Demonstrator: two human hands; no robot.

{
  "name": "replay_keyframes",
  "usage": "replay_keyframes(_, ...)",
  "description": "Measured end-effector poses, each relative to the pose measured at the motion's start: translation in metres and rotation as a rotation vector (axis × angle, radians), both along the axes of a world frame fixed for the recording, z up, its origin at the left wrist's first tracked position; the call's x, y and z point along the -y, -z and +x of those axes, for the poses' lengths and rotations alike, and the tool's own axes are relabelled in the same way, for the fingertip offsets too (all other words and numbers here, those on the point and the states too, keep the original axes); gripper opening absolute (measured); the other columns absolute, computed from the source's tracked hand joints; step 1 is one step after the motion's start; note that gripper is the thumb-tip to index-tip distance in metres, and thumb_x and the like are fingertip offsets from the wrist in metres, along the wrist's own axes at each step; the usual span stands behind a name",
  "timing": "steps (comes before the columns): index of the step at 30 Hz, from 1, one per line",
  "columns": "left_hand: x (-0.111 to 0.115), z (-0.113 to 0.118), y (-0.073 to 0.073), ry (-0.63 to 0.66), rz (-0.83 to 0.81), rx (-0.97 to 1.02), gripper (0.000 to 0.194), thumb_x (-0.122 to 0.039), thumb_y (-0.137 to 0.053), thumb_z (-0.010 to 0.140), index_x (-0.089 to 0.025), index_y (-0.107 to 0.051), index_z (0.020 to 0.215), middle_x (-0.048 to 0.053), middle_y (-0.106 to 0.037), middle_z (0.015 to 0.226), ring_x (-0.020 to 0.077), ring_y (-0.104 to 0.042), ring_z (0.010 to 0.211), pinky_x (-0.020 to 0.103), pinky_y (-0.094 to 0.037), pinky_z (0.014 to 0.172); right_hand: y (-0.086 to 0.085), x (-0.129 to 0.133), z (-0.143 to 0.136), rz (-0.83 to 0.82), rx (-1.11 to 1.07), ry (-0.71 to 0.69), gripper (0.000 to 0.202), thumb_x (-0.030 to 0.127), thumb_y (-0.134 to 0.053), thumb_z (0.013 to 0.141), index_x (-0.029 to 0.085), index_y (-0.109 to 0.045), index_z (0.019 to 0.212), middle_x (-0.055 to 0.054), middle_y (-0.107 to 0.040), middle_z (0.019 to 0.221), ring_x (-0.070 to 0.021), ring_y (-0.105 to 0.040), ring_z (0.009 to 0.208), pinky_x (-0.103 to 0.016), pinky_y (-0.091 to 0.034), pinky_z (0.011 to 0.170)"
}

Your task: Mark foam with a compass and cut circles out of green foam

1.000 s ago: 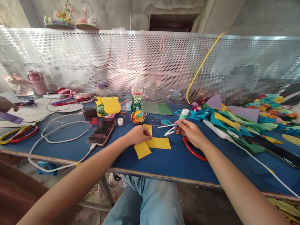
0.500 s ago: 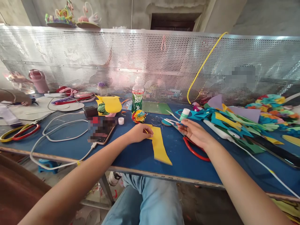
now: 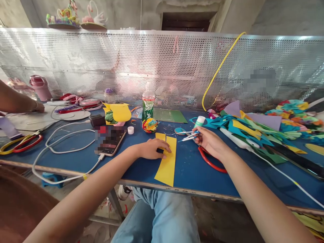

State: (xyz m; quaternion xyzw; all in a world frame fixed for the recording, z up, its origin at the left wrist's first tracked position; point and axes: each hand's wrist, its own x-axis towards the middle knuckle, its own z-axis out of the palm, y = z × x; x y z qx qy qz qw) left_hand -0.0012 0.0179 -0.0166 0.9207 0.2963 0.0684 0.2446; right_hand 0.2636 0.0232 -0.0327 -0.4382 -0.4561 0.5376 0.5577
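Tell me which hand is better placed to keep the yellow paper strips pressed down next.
Left, I'd judge: the left hand rests over the yellow paper strips, while the right hand holds a slim white pointed tool beside them.

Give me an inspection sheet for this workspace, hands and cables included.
Surface: blue tabletop, small bits scattered on it
Things: yellow paper under left hand; slim white-and-blue tool in right hand
Clutter: phone, paper pile
Hands: left spread on the paper; right pinching the tool
Cables: white cable plugged into the phone, looping leftward; another white cable at right
Surroundings: perforated metal screen behind; another person's hand far left
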Motion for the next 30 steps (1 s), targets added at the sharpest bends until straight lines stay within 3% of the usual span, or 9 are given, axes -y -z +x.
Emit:
replay_keyframes(3, 0.004, 0.0, -0.004, 0.017, -0.053, -0.029, 0.03, -0.014, -0.047, 0.084, -0.025, -0.063, 0.107, 0.005, -0.048, 0.136, 0.0221, -0.038, 0.129, 0.044, -0.025, 0.106, 0.0, 0.0, -0.001, 0.039, 0.008, 0.02, 0.032, 0.04, -0.08, 0.058, 0.02, -0.063, 0.076, 0.004, -0.053, 0.063, -0.0055, -0.048, 0.054, -0.016, -0.044, 0.051)
replay_keyframes(5, 0.006, 0.001, -0.002, -0.026, -0.023, 0.008, 0.021, -0.025, -0.053, 0.083, -0.022, -0.063, 0.101, 0.007, -0.049, 0.133, 0.0232, -0.042, 0.125, 0.041, -0.028, 0.105, 0.0, 0.001, -0.002, 0.061, 0.04, 0.022, 0.033, 0.032, -0.084, 0.053, 0.02, -0.062, 0.075, 0.005, -0.053, 0.061, -0.0061, -0.048, 0.054, -0.017, -0.043, 0.051)
replay_keyframes(10, 0.009, 0.006, 0.008, -0.119, 0.059, 0.011, 0.057, -0.059, -0.065, 0.066, -0.019, -0.055, 0.105, 0.01, -0.055, 0.118, 0.028, -0.048, 0.115, 0.044, -0.032, 0.1, -0.001, 0.004, -0.004, 0.112, 0.099, 0.04, 0.028, 0.032, -0.08, 0.058, 0.021, -0.06, 0.075, 0.006, -0.051, 0.058, -0.0066, -0.048, 0.052, -0.019, -0.041, 0.051)
replay_keyframes(16, 0.001, -0.005, -0.007, 0.031, -0.095, -0.138, 0.049, -0.042, -0.059, 0.079, -0.025, -0.049, 0.124, 0.008, -0.032, 0.145, 0.0275, -0.025, 0.136, 0.046, -0.018, 0.109, -0.001, 0.006, -0.005, 0.107, 0.189, -0.019, 0.031, 0.04, -0.075, 0.063, 0.02, -0.064, 0.084, -0.001, -0.061, 0.07, -0.0113, -0.055, 0.06, -0.026, -0.046, 0.058)
replay_keyframes(19, -0.003, -0.011, -0.014, 0.131, -0.172, -0.102, 0.032, -0.024, -0.047, 0.085, -0.025, -0.057, 0.116, 0.003, -0.039, 0.142, 0.0198, -0.025, 0.137, 0.032, -0.026, 0.108, 0.001, 0.007, -0.005, 0.104, 0.242, -0.072, 0.03, 0.044, -0.072, 0.067, 0.02, -0.064, 0.083, -0.002, -0.061, 0.075, -0.0134, -0.057, 0.067, -0.028, -0.048, 0.063)
replay_keyframes(21, -0.004, -0.01, -0.012, 0.001, -0.077, 0.0, 0.027, -0.023, -0.041, 0.087, -0.023, -0.06, 0.106, 0.003, -0.051, 0.131, 0.0173, -0.034, 0.132, 0.028, -0.031, 0.103, 0.002, 0.007, -0.006, 0.118, 0.288, -0.101, 0.03, 0.047, -0.068, 0.07, 0.02, -0.063, 0.083, -0.002, -0.06, 0.075, -0.0142, -0.057, 0.068, -0.028, -0.047, 0.062)
replay_keyframes(24, -0.005, -0.004, 0.0, -0.267, 0.088, 0.056, 0.036, -0.043, -0.046, 0.085, -0.018, -0.054, 0.108, 0.01, -0.053, 0.123, 0.0256, -0.045, 0.121, 0.038, -0.033, 0.101, 0.003, 0.007, -0.006, 0.154, 0.381, -0.096, 0.028, 0.045, -0.066, 0.072, 0.02, -0.062, 0.084, 0.0, -0.058, 0.068, -0.0127, -0.054, 0.061, -0.026, -0.042, 0.056)
replay_keyframes(27, -0.005, 0.0, 0.011, -0.313, 0.093, -0.005, 0.06, -0.06, -0.056, 0.072, -0.017, -0.05, 0.113, 0.014, -0.049, 0.126, 0.0336, -0.041, 0.121, 0.049, -0.028, 0.101, 0.002, 0.007, -0.006, 0.191, 0.471, -0.068, 0.023, 0.037, -0.068, 0.07, 0.02, -0.061, 0.085, 0.002, -0.056, 0.065, -0.011, -0.048, 0.056, -0.026, -0.038, 0.053)
replay_keyframes(30, -0.004, 0.001, 0.014, -0.313, 0.074, -0.041, 0.064, -0.064, -0.054, 0.071, -0.019, -0.048, 0.117, 0.013, -0.046, 0.131, 0.0321, -0.038, 0.125, 0.049, -0.024, 0.104, 0.0, 0.01, -0.008, 0.249, 0.588, -0.087, 0.019, 0.035, -0.067, 0.07, 0.02, -0.06, 0.08, 0.002, -0.056, 0.068, -0.0111, -0.047, 0.056, -0.027, -0.038, 0.055)
